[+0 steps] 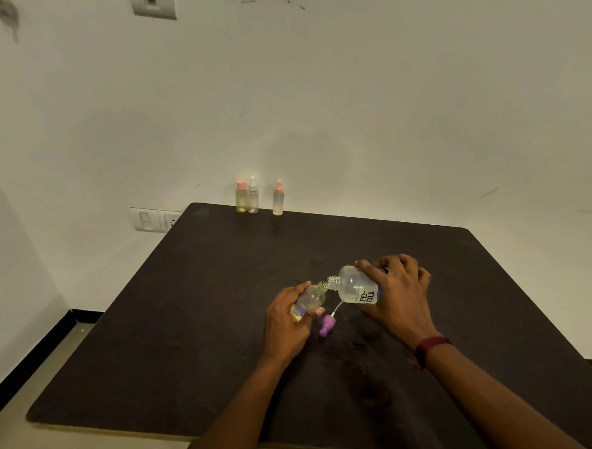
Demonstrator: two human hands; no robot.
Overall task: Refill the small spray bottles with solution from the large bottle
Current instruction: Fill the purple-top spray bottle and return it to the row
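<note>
My right hand (399,295) grips the large clear bottle (354,286), tipped on its side with its open neck pointing left. The neck meets the open mouth of a small bottle (313,295) holding yellowish liquid, which my left hand (287,321) holds tilted toward it. A purple spray cap (326,325) with its white dip tube lies on the table just below the two bottles. Three more small spray bottles (258,198) stand upright at the table's far edge, two with pink caps and one with a clear cap.
The dark table (213,340) sits against a white wall. A wall socket (154,219) is at the left of the far edge. Floor shows to the left of the table.
</note>
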